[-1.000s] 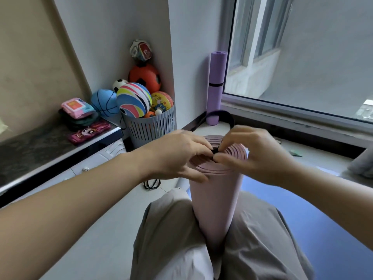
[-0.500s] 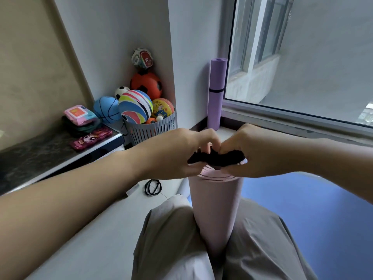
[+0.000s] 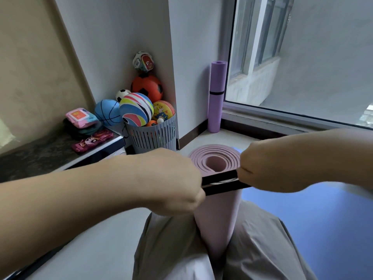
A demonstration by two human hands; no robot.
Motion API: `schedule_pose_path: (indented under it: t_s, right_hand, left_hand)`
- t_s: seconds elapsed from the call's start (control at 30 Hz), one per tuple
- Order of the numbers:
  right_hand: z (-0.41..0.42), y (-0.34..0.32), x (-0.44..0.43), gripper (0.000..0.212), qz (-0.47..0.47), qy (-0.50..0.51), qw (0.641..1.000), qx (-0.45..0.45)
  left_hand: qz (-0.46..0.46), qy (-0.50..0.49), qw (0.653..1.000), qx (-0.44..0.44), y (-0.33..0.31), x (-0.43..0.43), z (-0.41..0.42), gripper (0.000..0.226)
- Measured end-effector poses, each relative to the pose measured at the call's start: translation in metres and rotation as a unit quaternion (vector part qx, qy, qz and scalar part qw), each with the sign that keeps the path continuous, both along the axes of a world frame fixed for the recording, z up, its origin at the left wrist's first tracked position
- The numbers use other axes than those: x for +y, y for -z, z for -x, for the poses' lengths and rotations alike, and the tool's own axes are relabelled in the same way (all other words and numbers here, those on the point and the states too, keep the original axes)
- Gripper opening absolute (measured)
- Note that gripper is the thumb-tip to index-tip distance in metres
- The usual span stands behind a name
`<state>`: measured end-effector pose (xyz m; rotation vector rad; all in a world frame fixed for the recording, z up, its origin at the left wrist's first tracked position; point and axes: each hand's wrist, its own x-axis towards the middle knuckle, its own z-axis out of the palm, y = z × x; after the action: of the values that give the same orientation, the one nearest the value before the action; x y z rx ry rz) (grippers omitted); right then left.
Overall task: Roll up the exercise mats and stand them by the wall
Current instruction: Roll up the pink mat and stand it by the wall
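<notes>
One head-worn camera looks forward and down, close over the pink mat (image 3: pixel 218 217), edges apparently warped.

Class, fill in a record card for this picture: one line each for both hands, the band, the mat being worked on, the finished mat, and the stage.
Left hand: grips one end of the black band
Right hand: grips the other end
Black band: stretched taut at the pink mat's top
Pink mat: rolled, upright between the knees
Purple mat: rolled, banded, standing by the wall
Stage: pink mat not yet by the wall
</notes>
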<state>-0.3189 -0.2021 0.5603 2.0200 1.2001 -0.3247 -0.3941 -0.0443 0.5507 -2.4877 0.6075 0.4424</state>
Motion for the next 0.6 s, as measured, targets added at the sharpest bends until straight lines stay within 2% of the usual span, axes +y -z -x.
schedule_pose_path:
  t_s: [0.07, 0.13, 0.23, 0.3, 0.33, 0.43, 0.47, 0.53, 0.6]
  right_hand:
    - [-0.006, 0.006, -0.008, 0.015, -0.008, 0.016, 1.0, -0.019]
    - [-0.007, 0.01, -0.021, 0.023, -0.02, 0.051, 0.998, -0.024]
    - [-0.003, 0.018, -0.028, 0.041, -0.117, 0.15, 0.982, 0.005]
    - [-0.003, 0.024, -0.028, 0.05, -0.147, 0.154, 0.977, -0.005]
    - [-0.005, 0.025, -0.029, 0.059, -0.164, 0.164, 0.973, -0.013]
    - [-0.021, 0.028, -0.027, 0.098, -0.183, 0.181, 0.965, -0.044]
    - [-0.026, 0.03, -0.025, 0.105, -0.185, 0.187, 0.964, -0.04]
    - [-0.038, 0.031, -0.023, 0.106, -0.2, 0.201, 0.959, -0.005]
    - [-0.053, 0.034, -0.022, 0.093, -0.201, 0.209, 0.956, 0.048]
  left_hand:
    - [-0.028, -0.038, 0.999, 0.021, 0.005, 0.01, -0.001, 0.03]
    - [-0.014, -0.092, 0.996, 0.011, 0.011, 0.02, -0.002, 0.026]
    - [0.018, -0.142, 0.99, -0.023, 0.026, 0.027, -0.005, 0.029]
    - [0.026, -0.182, 0.982, -0.049, 0.031, 0.027, -0.008, 0.019]
    - [0.021, -0.194, 0.979, -0.061, 0.031, 0.026, -0.01, 0.016]
    - [0.017, -0.214, 0.974, -0.077, 0.027, 0.027, -0.024, 0.034]
    - [0.025, -0.215, 0.973, -0.078, 0.025, 0.027, -0.029, 0.038]
    - [0.041, -0.22, 0.972, -0.078, 0.022, 0.031, -0.045, 0.045]
    - [0.06, -0.223, 0.971, -0.07, 0.023, 0.037, -0.059, 0.048]
